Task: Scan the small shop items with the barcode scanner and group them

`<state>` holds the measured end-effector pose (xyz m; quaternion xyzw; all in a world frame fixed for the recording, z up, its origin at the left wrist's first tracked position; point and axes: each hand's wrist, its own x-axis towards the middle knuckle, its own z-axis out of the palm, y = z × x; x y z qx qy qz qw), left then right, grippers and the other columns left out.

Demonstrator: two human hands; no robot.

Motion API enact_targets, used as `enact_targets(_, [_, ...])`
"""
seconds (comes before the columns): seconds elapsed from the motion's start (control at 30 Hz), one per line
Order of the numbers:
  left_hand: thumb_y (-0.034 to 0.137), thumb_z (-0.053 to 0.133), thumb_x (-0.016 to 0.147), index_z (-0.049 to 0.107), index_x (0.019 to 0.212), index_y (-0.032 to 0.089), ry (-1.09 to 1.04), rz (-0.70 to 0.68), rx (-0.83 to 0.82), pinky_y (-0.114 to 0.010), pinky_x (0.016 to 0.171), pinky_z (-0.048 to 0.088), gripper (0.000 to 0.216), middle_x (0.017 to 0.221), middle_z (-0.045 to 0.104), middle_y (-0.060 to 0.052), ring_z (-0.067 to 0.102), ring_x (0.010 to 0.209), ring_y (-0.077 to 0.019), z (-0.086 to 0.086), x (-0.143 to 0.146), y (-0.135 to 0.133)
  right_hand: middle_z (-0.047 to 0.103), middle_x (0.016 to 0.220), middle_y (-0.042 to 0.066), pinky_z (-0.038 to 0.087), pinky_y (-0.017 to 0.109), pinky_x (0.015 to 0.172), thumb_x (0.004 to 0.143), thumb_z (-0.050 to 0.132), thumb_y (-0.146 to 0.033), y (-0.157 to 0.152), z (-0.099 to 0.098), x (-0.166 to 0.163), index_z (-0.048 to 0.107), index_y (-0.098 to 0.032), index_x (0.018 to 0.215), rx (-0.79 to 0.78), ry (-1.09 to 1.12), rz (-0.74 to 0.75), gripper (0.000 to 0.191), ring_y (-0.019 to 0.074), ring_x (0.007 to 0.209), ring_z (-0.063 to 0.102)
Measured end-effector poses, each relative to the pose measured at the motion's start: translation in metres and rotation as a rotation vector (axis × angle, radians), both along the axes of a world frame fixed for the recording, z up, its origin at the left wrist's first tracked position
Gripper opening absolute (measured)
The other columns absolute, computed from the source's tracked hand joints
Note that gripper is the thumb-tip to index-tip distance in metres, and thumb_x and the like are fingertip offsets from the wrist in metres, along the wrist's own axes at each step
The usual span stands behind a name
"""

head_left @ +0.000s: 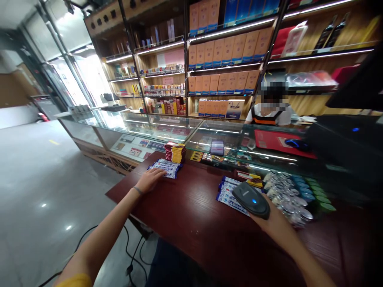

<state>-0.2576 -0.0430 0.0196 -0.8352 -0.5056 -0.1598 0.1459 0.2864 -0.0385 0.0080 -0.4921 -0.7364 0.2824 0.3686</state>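
Dark wood counter [191,215]: my left hand [151,179] lies flat, open, steadying blue packets [168,167]; my right hand [275,224] grasps the scanner [250,199], angled down over a second pile [228,193].

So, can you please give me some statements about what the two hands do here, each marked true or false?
1. The left hand rests on blue-and-white packets. True.
2. The right hand holds a scanner. True.
3. The scanner shows a red light. False: the light is blue.
4. The red-and-yellow stack lies under the right hand. False: it stands beyond the left hand.
5. The table is glass. False: it is dark red wood.
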Motion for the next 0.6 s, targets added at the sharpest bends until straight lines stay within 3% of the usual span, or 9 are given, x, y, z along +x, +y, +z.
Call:
enact_targets(0.27, [0.011,0.046,0.096,0.065,0.129,0.024,-0.051,0.038,-0.156,-0.04,0.111,0.046,0.04,0.13,0.067,-0.01,0.059,0.125,-0.0205,-0.005,-0.021,0.004,0.076,0.115,0.012,0.059,0.036,0.083,0.081,0.069,-0.044,0.005,-0.006,0.003,0.052,-0.021,0.137,0.03,-0.025,-0.044,0.062,0.0303,0.102,0.073])
enact_targets(0.6, [0.009,0.043,0.095,0.064,0.131,0.024,-0.093,0.067,-0.153,-0.039,0.111,0.046,0.044,0.133,0.064,-0.01,0.058,0.125,-0.0208,-0.005,-0.017,0.003,0.076,0.107,0.009,0.059,0.032,0.079,0.082,0.067,-0.047,0.0,0.007,0.001,0.057,-0.024,0.125,-0.013,-0.006,-0.036,0.05,0.0273,0.093,0.074])
